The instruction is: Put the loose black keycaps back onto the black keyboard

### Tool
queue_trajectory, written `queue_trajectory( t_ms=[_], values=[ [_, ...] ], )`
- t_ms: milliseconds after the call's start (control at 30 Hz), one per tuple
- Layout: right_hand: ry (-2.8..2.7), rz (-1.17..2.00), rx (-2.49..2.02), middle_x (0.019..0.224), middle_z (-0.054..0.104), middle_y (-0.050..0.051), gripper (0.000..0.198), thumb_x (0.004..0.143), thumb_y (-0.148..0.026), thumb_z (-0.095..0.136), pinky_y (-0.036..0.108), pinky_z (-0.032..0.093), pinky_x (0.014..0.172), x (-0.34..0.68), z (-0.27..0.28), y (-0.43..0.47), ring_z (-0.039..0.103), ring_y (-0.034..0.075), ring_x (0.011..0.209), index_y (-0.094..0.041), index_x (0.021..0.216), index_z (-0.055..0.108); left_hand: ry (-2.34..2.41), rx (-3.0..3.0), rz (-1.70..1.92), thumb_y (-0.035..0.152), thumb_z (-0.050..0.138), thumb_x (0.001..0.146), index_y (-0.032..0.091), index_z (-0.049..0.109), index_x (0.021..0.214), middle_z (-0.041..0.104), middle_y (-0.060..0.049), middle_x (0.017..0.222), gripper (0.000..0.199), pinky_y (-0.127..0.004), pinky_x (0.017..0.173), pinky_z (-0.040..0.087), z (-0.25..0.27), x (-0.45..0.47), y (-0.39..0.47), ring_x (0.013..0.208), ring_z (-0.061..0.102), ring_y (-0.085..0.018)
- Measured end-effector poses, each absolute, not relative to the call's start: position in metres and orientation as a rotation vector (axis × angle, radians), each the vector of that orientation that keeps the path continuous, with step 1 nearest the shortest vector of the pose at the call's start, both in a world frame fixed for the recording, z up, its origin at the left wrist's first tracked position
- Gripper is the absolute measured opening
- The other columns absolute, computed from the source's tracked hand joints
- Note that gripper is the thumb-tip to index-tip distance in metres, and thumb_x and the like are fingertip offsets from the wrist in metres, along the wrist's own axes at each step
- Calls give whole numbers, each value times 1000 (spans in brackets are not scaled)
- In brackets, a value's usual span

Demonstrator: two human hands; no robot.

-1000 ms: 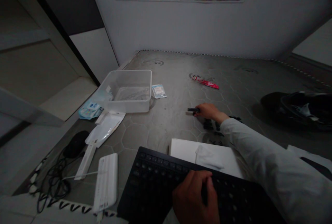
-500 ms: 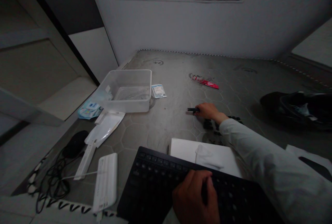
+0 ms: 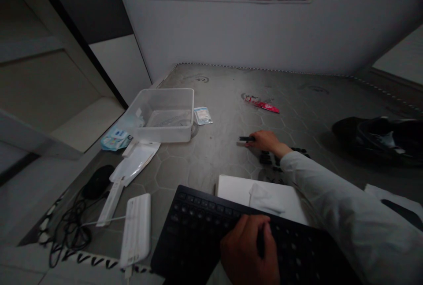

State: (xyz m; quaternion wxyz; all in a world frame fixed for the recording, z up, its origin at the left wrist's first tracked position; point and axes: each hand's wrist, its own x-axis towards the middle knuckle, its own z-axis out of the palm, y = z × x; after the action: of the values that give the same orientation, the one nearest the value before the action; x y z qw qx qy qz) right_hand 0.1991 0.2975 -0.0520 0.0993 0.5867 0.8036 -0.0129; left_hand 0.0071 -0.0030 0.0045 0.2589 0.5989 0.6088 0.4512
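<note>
A black computer keyboard (image 3: 194,236) lies tilted in front of me, its near part cut off by the picture's bottom edge. Over its middle rests my left hand (image 3: 249,249), fingers curled and thumb bent in; whatever they pinch is hidden. Farther off, my right hand (image 3: 264,139) is closed on a short black bar-shaped piece (image 3: 246,138), which points left just above the mat. Small black pieces like keycaps (image 3: 266,158) lie beside and under my right wrist. Behind the keyboard is a white box (image 3: 231,188) with a crumpled white tissue (image 3: 264,199) on it.
A clear plastic bin (image 3: 161,135) stands at the left, near a small white packet (image 3: 203,116) and a blue wipes pack (image 3: 115,139). Also left are a black mouse (image 3: 99,179), tangled cables and a white power bank (image 3: 136,227). A red wrapper (image 3: 264,105) lies farther back; a black helmet-like object (image 3: 370,137) sits right.
Both hands keep nearly the same place and grip. The whole view has shifted very slightly.
</note>
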Motion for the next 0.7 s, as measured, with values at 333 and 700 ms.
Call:
queue_trajectory(
  t_ms=[333,700],
  values=[
    [2339,2,1961,99,76,15,57,91,-63,32,32,39,63,200,-10,266,69,28,88,-22,107,69,1665,1617,1247,19,51,88,28,70,84,72,3,75,21,-25,53,43,12,5,-1,54,61,-13],
    [2487,91,1988,90,78,6,22,87,-37,52,29,38,63,197,99,92,70,22,80,-27,97,69,1533,1844,1325,17,51,89,21,70,86,75,-2,82,20,-26,69,57,17,-10,-2,74,72,-16]
  ],
)
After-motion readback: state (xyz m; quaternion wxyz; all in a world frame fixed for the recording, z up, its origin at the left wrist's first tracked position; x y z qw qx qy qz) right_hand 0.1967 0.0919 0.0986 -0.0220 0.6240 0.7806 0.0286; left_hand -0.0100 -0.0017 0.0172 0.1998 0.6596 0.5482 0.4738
